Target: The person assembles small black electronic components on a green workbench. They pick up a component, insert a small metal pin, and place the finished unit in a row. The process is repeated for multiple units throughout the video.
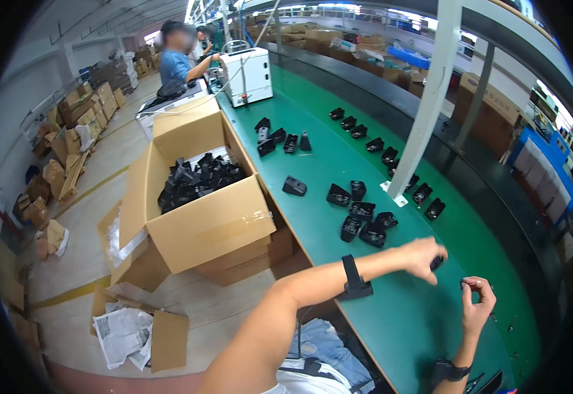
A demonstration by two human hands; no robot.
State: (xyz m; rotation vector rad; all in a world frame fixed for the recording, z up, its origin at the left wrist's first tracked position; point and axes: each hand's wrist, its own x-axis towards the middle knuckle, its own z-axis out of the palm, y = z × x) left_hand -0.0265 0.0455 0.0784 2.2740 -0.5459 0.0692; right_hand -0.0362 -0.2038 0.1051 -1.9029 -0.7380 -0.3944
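Note:
Over the green workbench (404,322), my left hand (423,260) is closed around a black plastic part (437,262), which the fingers mostly cover. My right hand (478,306) is close by on the right, thumb and forefinger pinched on a tiny dark piece (463,283) too small to name. Just beyond my left forearm, several black plastic housings (362,211) lie in a loose cluster, with cavities showing in some. A lone black housing (294,186) rests to their left. Farther off is another group of black parts (290,143).
An open cardboard box (211,233) of black parts stands left of the bench. A white post (424,105) rises from the bench beside a row of black housings (375,145). At the far end are a white machine (247,75) and a person in blue (176,65).

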